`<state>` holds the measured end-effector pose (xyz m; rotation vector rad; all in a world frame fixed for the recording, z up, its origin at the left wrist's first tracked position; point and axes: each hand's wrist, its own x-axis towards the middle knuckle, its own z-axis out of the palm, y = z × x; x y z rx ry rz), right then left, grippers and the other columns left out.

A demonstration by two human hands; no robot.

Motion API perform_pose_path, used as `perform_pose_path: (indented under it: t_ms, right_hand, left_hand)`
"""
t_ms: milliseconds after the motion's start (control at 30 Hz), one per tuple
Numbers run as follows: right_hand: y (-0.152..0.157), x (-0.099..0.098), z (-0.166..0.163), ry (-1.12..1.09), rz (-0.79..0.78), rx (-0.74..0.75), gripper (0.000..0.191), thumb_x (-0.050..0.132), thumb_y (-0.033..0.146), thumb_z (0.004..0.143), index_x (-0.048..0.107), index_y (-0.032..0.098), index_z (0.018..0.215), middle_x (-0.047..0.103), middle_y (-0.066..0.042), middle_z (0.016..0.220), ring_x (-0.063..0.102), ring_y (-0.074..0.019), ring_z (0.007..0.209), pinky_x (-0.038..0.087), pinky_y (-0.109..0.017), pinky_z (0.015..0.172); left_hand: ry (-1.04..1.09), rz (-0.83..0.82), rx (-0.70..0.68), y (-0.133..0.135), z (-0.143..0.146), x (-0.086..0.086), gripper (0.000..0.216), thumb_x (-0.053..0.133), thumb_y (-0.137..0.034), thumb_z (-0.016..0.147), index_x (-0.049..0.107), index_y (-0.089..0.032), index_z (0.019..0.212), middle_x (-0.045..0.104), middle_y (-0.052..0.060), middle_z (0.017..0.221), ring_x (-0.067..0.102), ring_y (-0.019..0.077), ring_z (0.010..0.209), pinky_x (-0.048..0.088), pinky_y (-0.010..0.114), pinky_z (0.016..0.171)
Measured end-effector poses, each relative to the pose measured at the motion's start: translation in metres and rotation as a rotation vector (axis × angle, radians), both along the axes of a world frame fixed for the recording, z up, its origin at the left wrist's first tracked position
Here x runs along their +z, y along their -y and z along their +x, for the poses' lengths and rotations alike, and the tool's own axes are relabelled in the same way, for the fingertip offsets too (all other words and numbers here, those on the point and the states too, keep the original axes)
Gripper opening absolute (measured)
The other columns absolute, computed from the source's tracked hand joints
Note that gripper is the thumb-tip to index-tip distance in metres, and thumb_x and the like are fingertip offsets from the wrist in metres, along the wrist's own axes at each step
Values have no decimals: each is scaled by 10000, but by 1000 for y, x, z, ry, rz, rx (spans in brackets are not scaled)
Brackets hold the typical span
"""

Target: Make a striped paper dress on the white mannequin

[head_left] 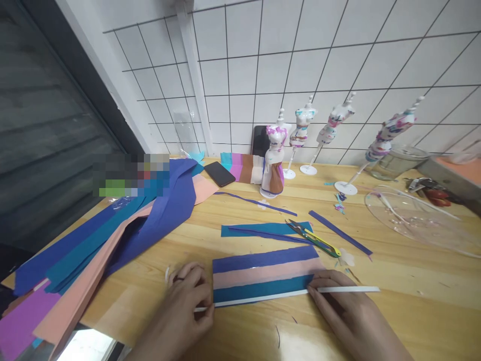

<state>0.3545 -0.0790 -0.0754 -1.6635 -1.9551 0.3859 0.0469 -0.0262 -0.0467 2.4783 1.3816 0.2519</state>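
A striped panel [263, 275] of crepe-like paper, in dark blue, peach and teal bands, lies flat on the table. Along its near edge runs a thin white strip [259, 299], perhaps tape. My left hand [191, 296] pinches the strip's left end just past the panel's corner. At the panel's right edge, my right hand [345, 301] has thumb and finger closed on the strip, whose end sticks out to the right. Beyond the panel, yellow-and-green thread snips [319, 240] rest partly on a teal strip [244, 230] with a narrow blue strip.
Long coloured paper sheets [150, 235] are heaped at left. A black phone [220, 174] lies behind. Small painted mannequins on stands, one a skirted mannequin [276, 150], line the wall. At right are a clear round plate [413, 215], a glass jar [394, 163] and red-handled pliers [432, 193].
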Motion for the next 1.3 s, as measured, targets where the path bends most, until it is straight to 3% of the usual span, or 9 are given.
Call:
perform_pose_path:
  t_ms: [300, 567, 833, 1033, 1300]
  right_hand:
    - [-2, 0, 0, -87, 43, 31, 162, 453, 207, 907, 579, 233, 809, 608, -68, 884, 593, -243, 912, 494, -400, 779]
    - [-3, 9, -11, -141, 20, -14, 191, 416, 188, 917, 574, 214, 813, 582, -68, 861, 553, -231, 840, 452, -409, 738]
    - [-3, 12, -13, -72, 32, -20, 208, 400, 153, 914, 520, 192, 749, 546, -57, 821, 513, -209, 771, 426, -383, 683]
    - [-3, 12, -13, -41, 22, -22, 211, 392, 151, 922, 509, 185, 750, 527, -54, 815, 497, -208, 777, 415, -382, 687]
    - [-1, 13, -13, 15, 42, -55, 165, 426, 143, 910, 495, 183, 765, 527, -64, 851, 490, -223, 801, 395, -405, 706]
  left_hand:
    - [-93, 38, -34, -4, -2, 0, 161, 463, -46, 658, 491, -196, 607, 546, -15, 755, 539, 201, 870, 377, 334, 731]
    - [-59, 161, -50, -7, -10, -17, 135, 512, -114, 660, 493, -214, 572, 571, -23, 735, 556, 220, 934, 394, 325, 765]
    - [-51, 216, -104, -12, -16, -23, 129, 531, -168, 680, 513, -235, 571, 603, -30, 729, 585, 207, 889, 418, 293, 722]
    - [24, 264, -34, -10, -16, -32, 146, 519, -193, 681, 487, -231, 543, 594, -13, 730, 544, 245, 1002, 394, 335, 776]
    - [9, 235, -119, -17, -29, -42, 135, 560, -203, 694, 521, -244, 572, 592, -21, 718, 560, 220, 966, 417, 294, 789]
